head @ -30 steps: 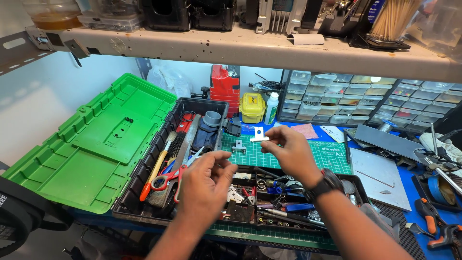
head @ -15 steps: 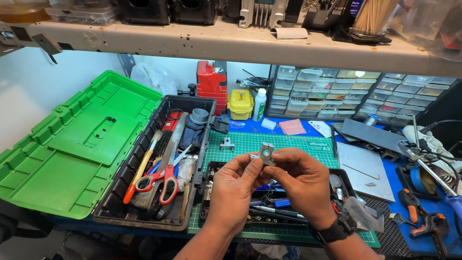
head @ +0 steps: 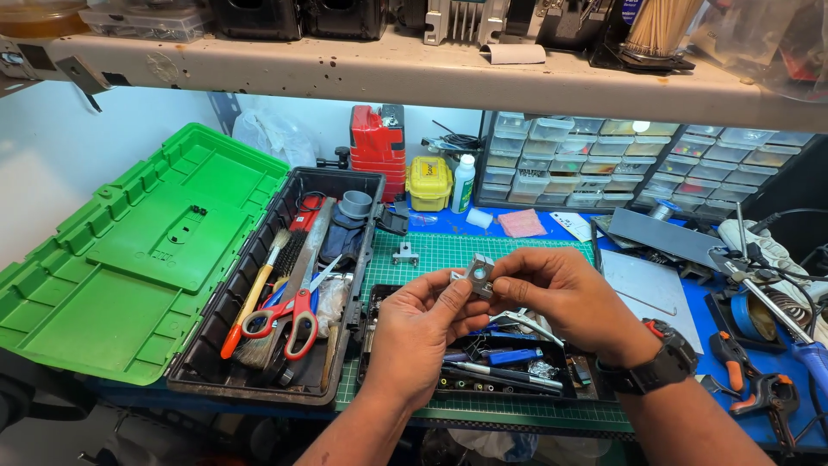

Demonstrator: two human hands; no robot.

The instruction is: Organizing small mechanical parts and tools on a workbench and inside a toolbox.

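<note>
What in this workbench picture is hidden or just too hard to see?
All in the head view:
- Small metal bracket: mostly covered by the fingertips of the left hand and right hand.
- Black parts tray: both hands hide its near contents.
- Drawer cabinet: contents too small to tell.
- Orange-handled clamp: cut by the right edge.
- Shelf: its items are cropped at the top.

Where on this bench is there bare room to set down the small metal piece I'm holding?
Free: the green cutting mat behind your hands, right of the small bracket, and the grey metal sheet beside it. Crowded: the black toolbox, the parts tray and the bench's right end.
</note>
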